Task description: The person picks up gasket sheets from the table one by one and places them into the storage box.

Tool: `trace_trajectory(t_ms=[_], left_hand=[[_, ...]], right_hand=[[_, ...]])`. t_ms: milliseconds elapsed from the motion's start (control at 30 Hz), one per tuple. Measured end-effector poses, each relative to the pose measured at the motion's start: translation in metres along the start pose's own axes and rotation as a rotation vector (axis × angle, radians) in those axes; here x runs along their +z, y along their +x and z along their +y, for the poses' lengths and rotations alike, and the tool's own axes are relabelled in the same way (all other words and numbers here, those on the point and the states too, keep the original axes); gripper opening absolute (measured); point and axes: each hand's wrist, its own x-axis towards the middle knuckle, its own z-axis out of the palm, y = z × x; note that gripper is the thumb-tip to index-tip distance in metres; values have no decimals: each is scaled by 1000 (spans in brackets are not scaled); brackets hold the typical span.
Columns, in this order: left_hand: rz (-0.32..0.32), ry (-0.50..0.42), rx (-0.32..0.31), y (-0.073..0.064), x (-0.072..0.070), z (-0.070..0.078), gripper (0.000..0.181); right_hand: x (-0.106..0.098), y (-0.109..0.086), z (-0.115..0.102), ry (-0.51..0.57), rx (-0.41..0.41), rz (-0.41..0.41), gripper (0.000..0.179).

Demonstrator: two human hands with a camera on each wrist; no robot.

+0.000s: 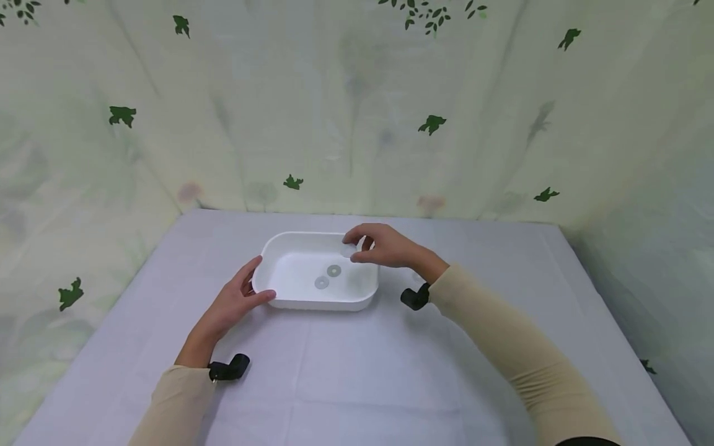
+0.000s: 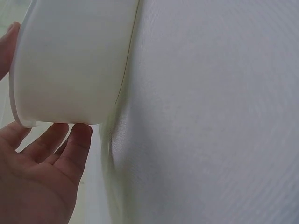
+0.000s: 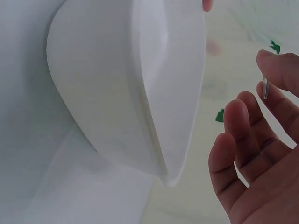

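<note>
A white oblong plastic tub (image 1: 312, 305) with rounded corners stands on the table. My left hand (image 1: 238, 297) grips its left end, the thumb on the front rim and the fingers against the outer wall. In the left wrist view the fingertips (image 2: 81, 130) touch the tub's side (image 2: 74, 70). Over the tub's right end, my right hand (image 1: 382, 244) pinches a thin clear disc (image 1: 348, 250) between thumb and index finger. In the right wrist view this disc (image 3: 266, 88) appears edge-on. A grey ring-like disc (image 1: 333, 271) and a paler one (image 1: 321, 282) lie on the tub's floor.
A white cloth (image 1: 379, 371) covers the table. A faint pale round shape (image 1: 417, 276) shows beside the right wrist, to the tub's right. Behind the table hangs a patterned curtain (image 1: 334, 124). A black camera is strapped to each wrist.
</note>
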Motion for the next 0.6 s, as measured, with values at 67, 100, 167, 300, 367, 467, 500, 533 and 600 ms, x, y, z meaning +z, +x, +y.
trace_trajectory(t_ms=[67, 100, 167, 300, 367, 467, 500, 533, 600], left_hand=[[-3, -13, 5, 0, 0, 0, 98], [-4, -21, 8, 1, 0, 0, 98], [-5, -35, 14, 1, 1, 0, 98], [-7, -52, 25, 2, 1, -1, 98], [-4, -59, 27, 2, 1, -2, 98], [-4, -62, 32, 3, 1, -2, 98], [-4, -64, 33, 3, 1, -2, 98], [-3, -70, 29, 2, 1, -2, 97], [-6, -70, 27, 2, 2, -2, 97]], right_hand=[[6, 1, 0, 5, -9, -7, 38], [8, 2, 0, 10, -13, -12, 38], [13, 3, 0, 10, -24, -19, 37], [19, 3, 0, 14, -43, -25, 36], [20, 3, -1, 18, -50, -25, 36], [21, 4, 0, 22, -63, -26, 36], [22, 4, 0, 21, -63, -28, 36], [22, 4, -1, 22, -64, -29, 36], [22, 4, -1, 24, -64, -36, 36]])
